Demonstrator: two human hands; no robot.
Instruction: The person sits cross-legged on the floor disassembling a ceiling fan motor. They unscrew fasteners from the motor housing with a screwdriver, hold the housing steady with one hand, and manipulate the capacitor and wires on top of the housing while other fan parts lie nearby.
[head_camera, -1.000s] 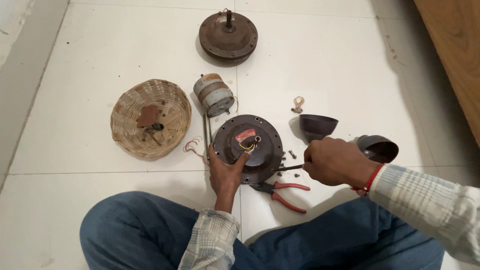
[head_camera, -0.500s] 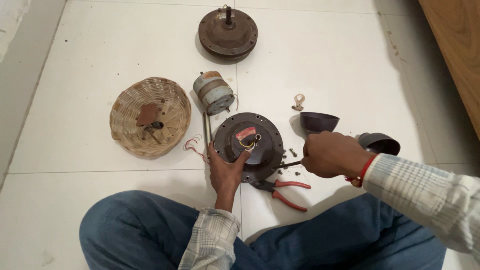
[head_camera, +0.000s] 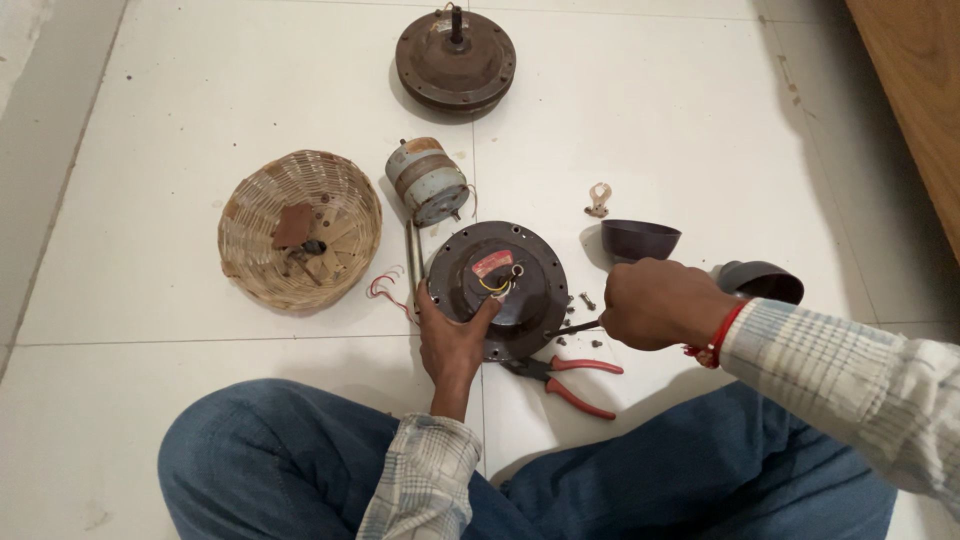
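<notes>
My left hand (head_camera: 452, 340) lay on near edge of round brown motor cover (head_camera: 500, 288) on white floor (head_camera: 200, 100), fingers spread, thumb on top, pressing, not wrapped round. My right hand (head_camera: 655, 303) was closed in fist round thin dark tool (head_camera: 572, 328), just right of cover. Tool tip pointed at cover edge. Handle hidden in fist, so could not tell what kind. Red pliers (head_camera: 570, 380) lay just below cover. Small screws (head_camera: 580, 300) close by, too tiny to count.
</notes>
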